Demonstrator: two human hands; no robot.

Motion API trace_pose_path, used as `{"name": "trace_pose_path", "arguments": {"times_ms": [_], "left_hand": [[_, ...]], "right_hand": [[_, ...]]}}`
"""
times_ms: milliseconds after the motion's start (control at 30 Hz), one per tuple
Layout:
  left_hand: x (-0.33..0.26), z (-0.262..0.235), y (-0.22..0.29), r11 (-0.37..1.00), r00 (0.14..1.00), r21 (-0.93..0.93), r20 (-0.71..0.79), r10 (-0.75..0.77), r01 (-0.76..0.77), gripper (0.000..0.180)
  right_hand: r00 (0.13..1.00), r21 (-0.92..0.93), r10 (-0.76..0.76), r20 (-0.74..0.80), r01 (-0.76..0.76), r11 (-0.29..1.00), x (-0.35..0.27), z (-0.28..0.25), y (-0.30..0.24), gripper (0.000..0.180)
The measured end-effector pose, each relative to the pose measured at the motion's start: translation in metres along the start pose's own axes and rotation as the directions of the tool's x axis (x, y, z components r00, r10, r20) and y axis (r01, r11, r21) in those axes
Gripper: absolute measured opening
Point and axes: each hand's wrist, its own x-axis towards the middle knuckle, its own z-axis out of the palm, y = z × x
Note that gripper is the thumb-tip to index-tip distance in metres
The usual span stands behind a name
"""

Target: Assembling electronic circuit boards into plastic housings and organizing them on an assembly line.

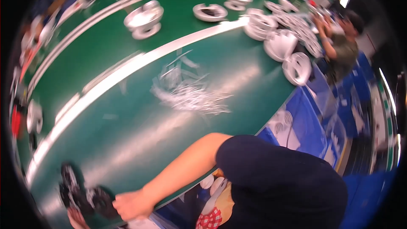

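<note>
My right hand [133,205] reaches across to the lower left, its fingers curled closed. It is at the edge of a round black part [101,201]; whatever is inside the fingers is hidden. Only a blurred piece of my left hand [76,219] shows at the lower edge, just below the black parts, and its finger pose is unclear. Beside the round part, another black part [70,178] with paler marks lies on the green tabletop [140,144]. Motion blur hides the exact kind of these black parts.
A loose pile of thin whitish strips [186,91] lies mid-table. White ring-shaped housings [296,68] cluster at the far right, near another person [345,46]. Beyond a pale rail [127,70], a green belt [178,29] carries white bowl-shaped units [144,19]. Blue bins [303,112] stand right.
</note>
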Motion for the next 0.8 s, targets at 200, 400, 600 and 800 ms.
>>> {"name": "trace_pose_path", "arguments": {"times_ms": [200,400,600,800], "left_hand": [[-0.122,0.017,-0.033,0.927,0.860,0.032,-0.364,0.358,-0.373,0.038],[-0.150,-0.238,-0.271,0.731,0.962,-0.642,-0.265,0.071,-0.231,0.022],[-0.136,-0.091,-0.336,0.734,0.385,-0.679,-0.687,-0.616,-0.037,0.057],[-0.089,-0.130,-0.318,0.692,0.460,-0.639,-0.753,-0.470,-0.337,0.073]], "right_hand": [[0.949,0.013,0.153,0.277,-0.163,0.987,-0.007,-0.021,0.010,0.048],[0.944,0.096,0.123,0.305,-0.159,0.982,0.021,-0.025,-0.019,0.047],[0.921,0.008,0.185,0.342,-0.199,0.980,0.021,-0.018,-0.014,0.046],[0.914,-0.031,0.206,0.349,-0.208,0.978,0.024,-0.024,-0.013,0.045]]}}
